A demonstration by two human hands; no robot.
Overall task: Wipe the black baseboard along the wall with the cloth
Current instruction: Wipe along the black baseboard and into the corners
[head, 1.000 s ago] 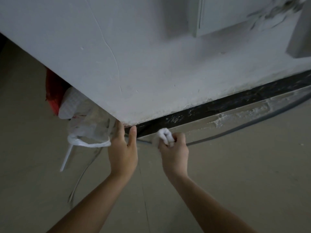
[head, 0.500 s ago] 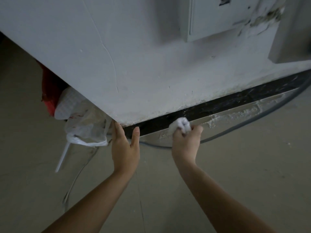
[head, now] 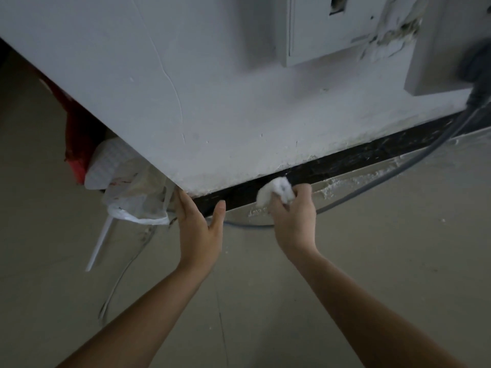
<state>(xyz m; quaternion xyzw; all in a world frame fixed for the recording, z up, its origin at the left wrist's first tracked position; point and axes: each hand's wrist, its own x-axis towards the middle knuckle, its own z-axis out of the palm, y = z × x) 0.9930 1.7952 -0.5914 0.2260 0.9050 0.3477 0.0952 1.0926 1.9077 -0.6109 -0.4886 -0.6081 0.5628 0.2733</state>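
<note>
Right hand (head: 295, 221) presses crumpled white cloth (head: 276, 191) against streaked black baseboard (head: 358, 160).

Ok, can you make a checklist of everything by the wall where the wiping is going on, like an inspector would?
Surface: floor bare and greyish, with white crumbs along the foot of the wall.
Job's things: black baseboard speckled white; white cloth bunched up and pressed on it.
Clutter: plastic bag and something red round the wall's corner.
Hands: left hand has straight fingers on the wall's corner; right hand grips the cloth.
Cables: grey cable lies on the floor beside the baseboard.
Surroundings: white wall with a thin crack; grey box mounted on it.
</note>
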